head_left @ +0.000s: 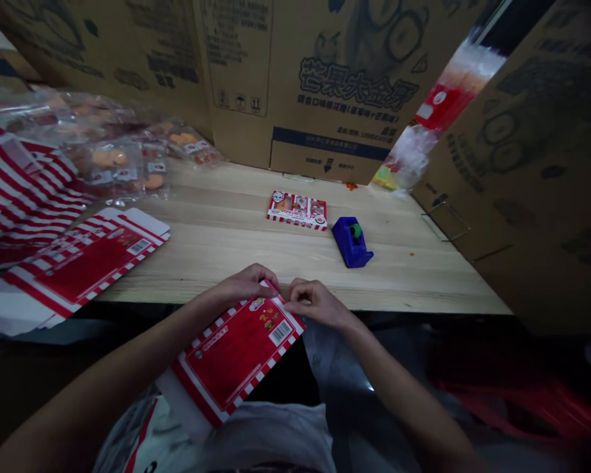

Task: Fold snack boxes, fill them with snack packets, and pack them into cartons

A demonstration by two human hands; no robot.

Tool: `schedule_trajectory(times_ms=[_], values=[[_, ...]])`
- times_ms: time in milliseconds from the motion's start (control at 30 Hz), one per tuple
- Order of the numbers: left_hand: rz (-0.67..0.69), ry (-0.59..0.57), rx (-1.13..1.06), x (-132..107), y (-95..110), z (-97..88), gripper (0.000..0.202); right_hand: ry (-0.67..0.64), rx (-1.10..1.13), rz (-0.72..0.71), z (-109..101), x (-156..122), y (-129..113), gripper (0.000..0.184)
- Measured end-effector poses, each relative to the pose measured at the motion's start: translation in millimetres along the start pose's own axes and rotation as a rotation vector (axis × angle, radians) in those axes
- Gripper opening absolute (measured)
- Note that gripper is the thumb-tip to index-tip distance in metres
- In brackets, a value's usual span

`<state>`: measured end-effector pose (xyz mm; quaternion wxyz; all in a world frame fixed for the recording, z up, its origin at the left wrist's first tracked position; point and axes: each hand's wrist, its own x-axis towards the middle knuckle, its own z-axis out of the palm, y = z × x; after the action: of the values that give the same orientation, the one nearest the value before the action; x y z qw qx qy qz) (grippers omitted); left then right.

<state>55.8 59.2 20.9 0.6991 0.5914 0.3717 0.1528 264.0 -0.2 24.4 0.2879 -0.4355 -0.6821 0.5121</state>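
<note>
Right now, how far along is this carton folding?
One folded box looks finished on the table. In hand: a flat red-striped carton, pinched by the left hand and right hand. Left: the flat cartons and wrapped cookie packets.

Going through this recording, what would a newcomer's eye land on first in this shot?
Most striking is the flat red-and-white striped carton blank, held at its far end by the left hand and right hand at the table's near edge. Mid-table sit a small striped box and a bright blue tape dispenser; more flat blanks lie at the left.
</note>
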Motion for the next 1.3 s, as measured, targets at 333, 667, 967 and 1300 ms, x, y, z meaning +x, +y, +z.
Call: schedule_trajectory(times_ms=[333,667,967,1300], values=[[0.141,0.001,0.051,-29,6,-7.2,0.015,0.028,0.064,0.205,19,16,1,0.036],[0.191,0.117,-0.168,-53,25,-23.5,0.025,-0.059,1.017,0.303,50,23,15,0.041],[0.191,1.171,0.489,-106,-72,-94.4,0.037,0.447,0.555,0.128,-36,94,35,0.033],[0.163,0.310,1.311,-56,-63,-80.6,0.124,0.593,-0.364,0.148,-140,249,68,0.027]])
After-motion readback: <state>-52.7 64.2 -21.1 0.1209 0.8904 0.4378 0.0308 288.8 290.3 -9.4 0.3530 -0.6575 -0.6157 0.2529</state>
